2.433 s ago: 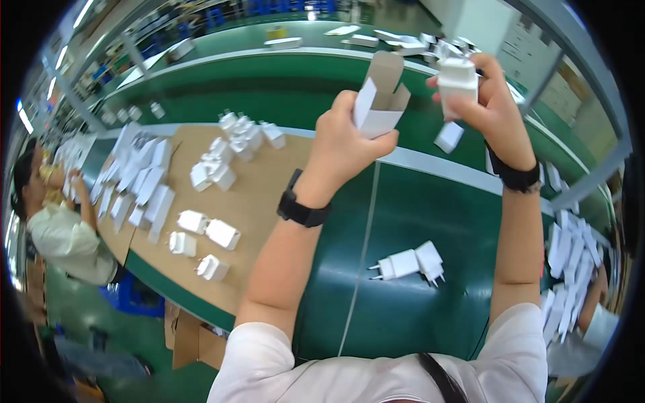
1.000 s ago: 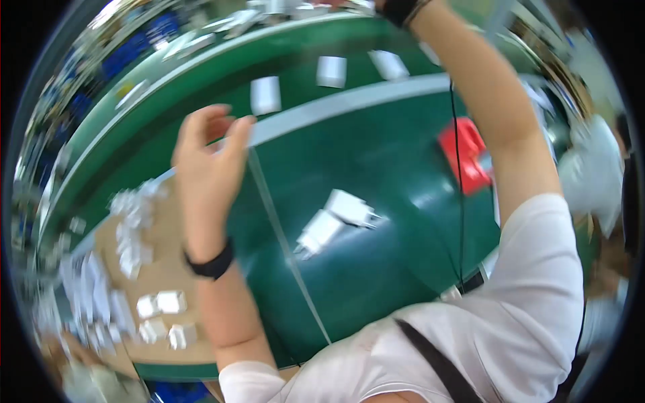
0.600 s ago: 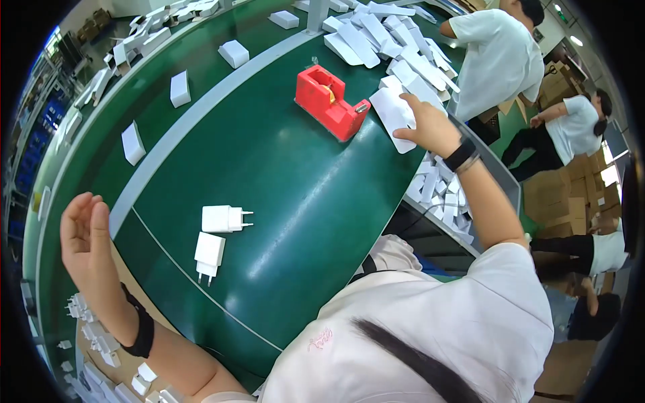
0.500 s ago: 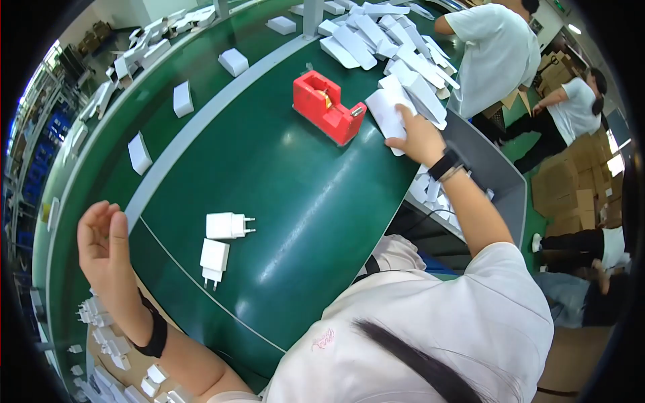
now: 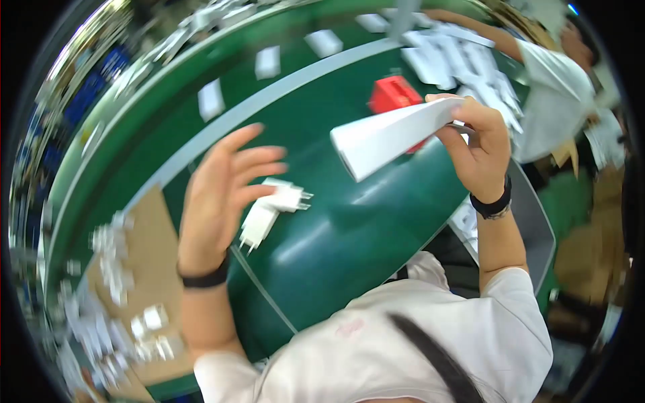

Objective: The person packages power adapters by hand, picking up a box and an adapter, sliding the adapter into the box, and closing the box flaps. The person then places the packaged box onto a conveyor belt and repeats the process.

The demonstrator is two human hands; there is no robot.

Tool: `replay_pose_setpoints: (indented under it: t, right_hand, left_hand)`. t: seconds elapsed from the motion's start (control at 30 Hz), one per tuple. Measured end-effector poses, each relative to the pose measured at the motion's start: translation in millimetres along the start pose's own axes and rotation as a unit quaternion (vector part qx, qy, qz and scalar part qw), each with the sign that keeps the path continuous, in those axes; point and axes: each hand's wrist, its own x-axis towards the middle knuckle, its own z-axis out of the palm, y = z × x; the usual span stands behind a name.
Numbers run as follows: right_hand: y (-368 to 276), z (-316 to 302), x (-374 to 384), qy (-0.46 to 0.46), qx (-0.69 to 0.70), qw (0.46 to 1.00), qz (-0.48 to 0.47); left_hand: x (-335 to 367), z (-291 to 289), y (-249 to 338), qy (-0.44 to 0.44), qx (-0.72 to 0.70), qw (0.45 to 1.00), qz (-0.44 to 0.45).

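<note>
My right hand [image 5: 480, 144] grips one end of a flattened white box [image 5: 396, 136], holding it above the green table [image 5: 322, 248]. The box's other end points toward my left hand [image 5: 225, 195], which is raised with fingers spread and holds nothing. Just right of the left hand's fingertips, two white plug chargers lie on the table: the upper charger [image 5: 287, 195] has its prongs to the right, the lower charger [image 5: 259, 223] has its prongs toward me. Behind the white box a red tape dispenser [image 5: 393, 94] is partly hidden.
White flat boxes [image 5: 463, 64] are heaped at the far right, near a person in a white shirt [image 5: 554, 101]. Beyond a grey rail [image 5: 269, 91], white boxes [image 5: 267, 62] stand spaced apart. Several chargers [image 5: 113, 262] sit on cardboard [image 5: 151, 235] at left. A grey bin [image 5: 534, 221] is at right.
My right hand has lifted the white box from beside the heap and brought it left, over the table. My left hand has moved right, its fingers now spread. The view has shifted.
</note>
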Motion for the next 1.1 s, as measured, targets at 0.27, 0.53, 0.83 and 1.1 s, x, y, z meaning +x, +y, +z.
replay_pose_setpoints:
  t: [0.27,0.53,0.83,1.1]
  right_hand:
    - [-9.4,134.9,85.6,0.051,0.149,0.977,-0.144]
    - [-11.5,192.0,23.2,-0.539,0.0,0.842,0.001]
    - [-7.2,138.6,116.1,-0.125,0.583,0.794,0.118]
    - [-15.1,144.5,136.6,-0.189,0.461,0.866,0.041]
  left_hand:
    - [-11.8,-43.9,27.1,-0.065,-0.068,0.996,0.008]
    - [-16.1,-74.5,52.9,0.213,0.152,0.945,0.194]
    - [6.3,-63.5,1.6,0.138,0.235,0.955,0.121]
    - [12.6,-44.3,-6.9,0.074,0.293,0.947,0.106]
